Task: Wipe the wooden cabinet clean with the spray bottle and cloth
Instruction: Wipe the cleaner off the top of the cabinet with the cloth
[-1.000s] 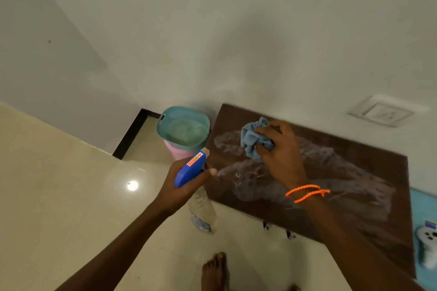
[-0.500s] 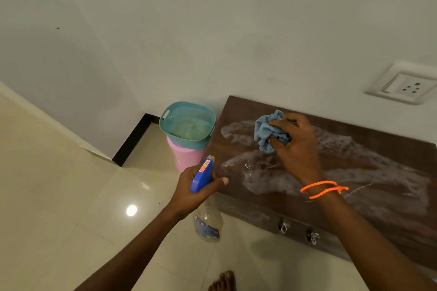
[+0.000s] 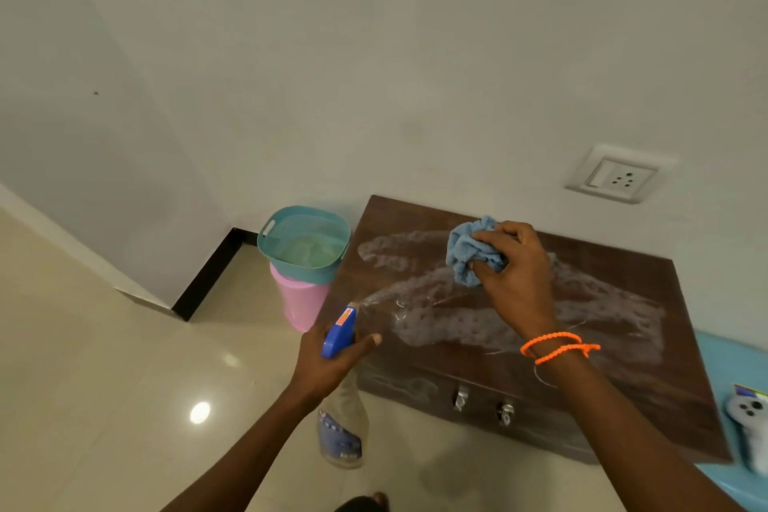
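Presently, as observed:
Right hand (image 3: pixel 517 283): fingers are pinching the bunched blue cloth (image 3: pixel 469 251), pressing it onto the wooden cabinet (image 3: pixel 602 291) top near the back edge.
Left hand (image 3: pixel 328 362): is gripping the spray bottle (image 3: pixel 338 387) by its blue head, fingers wrapped tight, nozzle pointing at the cabinet's left front corner.
Cabinet surface: white streaks are lying across the top.
Surroundings: a teal basket (image 3: pixel 270 239) is sitting on a pink bin (image 3: pixel 299 301) just left of the cabinet.

You have two hands in view: your left hand (image 3: pixel 332 362) grips one spray bottle (image 3: pixel 341 399), your right hand (image 3: pixel 513 278) one blue cloth (image 3: pixel 467 251). Below your right wrist, two metal drawer handles (image 3: pixel 460 398); left of the cloth, one teal basket (image 3: pixel 303 243).
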